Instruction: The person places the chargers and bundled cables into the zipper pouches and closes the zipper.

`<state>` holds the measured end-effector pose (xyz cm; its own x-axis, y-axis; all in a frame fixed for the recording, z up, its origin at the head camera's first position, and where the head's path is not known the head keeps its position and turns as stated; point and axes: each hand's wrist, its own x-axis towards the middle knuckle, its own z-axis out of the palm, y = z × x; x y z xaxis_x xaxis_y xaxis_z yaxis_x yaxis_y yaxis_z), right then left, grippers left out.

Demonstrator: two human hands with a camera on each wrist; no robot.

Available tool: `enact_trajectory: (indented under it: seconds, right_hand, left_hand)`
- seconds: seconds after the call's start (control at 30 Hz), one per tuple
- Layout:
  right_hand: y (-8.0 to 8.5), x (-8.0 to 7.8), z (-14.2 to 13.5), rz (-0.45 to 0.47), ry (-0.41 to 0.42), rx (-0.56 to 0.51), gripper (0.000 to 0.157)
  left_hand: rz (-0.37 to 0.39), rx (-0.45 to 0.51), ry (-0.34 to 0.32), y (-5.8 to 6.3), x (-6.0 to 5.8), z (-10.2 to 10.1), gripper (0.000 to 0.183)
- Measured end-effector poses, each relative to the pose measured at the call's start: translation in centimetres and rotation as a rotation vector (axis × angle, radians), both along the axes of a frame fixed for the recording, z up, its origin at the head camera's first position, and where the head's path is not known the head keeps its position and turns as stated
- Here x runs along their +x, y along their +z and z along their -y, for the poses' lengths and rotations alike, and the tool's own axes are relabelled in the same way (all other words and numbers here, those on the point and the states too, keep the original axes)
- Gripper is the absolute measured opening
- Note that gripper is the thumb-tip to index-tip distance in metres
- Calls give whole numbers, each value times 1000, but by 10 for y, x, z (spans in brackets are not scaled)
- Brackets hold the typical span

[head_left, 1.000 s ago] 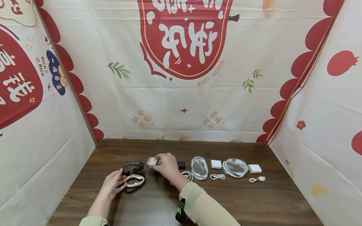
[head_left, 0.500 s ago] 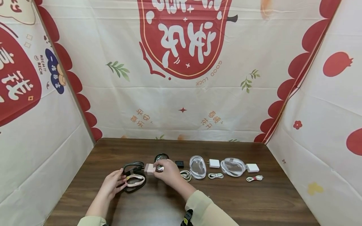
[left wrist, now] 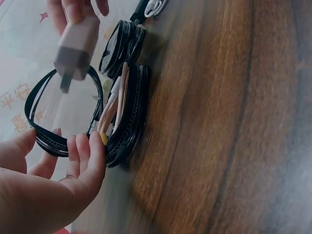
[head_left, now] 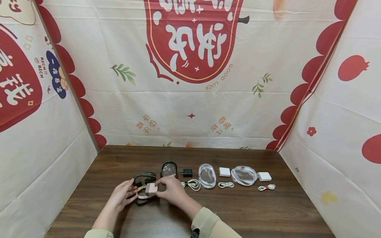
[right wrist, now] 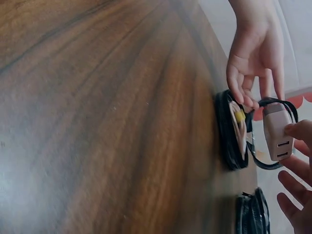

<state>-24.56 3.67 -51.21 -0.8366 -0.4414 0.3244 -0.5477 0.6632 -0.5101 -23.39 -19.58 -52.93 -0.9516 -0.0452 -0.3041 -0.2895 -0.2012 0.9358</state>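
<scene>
My left hand [head_left: 120, 197] grips the edge of a small black-rimmed zip pouch [left wrist: 130, 134], which stands with its lid spread apart. Inside lies a coiled pinkish cable [left wrist: 117, 105] with a yellow tie [right wrist: 240, 116]. Between the thumb and fingers of my right hand [head_left: 173, 191] is a pale pink charger plug [right wrist: 277, 129] with two USB slots. Its prongs [left wrist: 65, 82] point toward the pouch opening in the left wrist view. In the head view the plug overlaps the pouch.
A closed black-rimmed pouch [head_left: 169, 169] lies behind my right hand. To its right are a black charger [head_left: 187, 173], a pale cable [head_left: 193, 184], white-rimmed pouches [head_left: 207, 176], white chargers [head_left: 224, 172] and small tied cables [head_left: 226, 184]. Printed cloth [head_left: 190, 102] surrounds the wooden table [head_left: 256, 211].
My right hand has brought the pink charger left and nearer, over the pouch, uncovering the black charger and the other black-rimmed pouch. My left hand keeps its grip, with the pouch shifted slightly right.
</scene>
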Motion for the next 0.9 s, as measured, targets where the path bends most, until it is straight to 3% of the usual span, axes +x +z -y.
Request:
enact_trajectory:
  seconds: [0.23, 0.5, 0.9]
  right_hand:
    - [-10, 1, 9, -9, -12, 4, 18]
    - [-21, 2, 14, -106, -34, 85, 16]
    - [-26, 1, 15, -110, -53, 115, 17]
  left_hand:
    - [11, -10, 1, 0, 2, -5, 23]
    - [8, -23, -25, -1, 5, -13, 26]
    - [7, -47, -25, -2, 3, -14, 32]
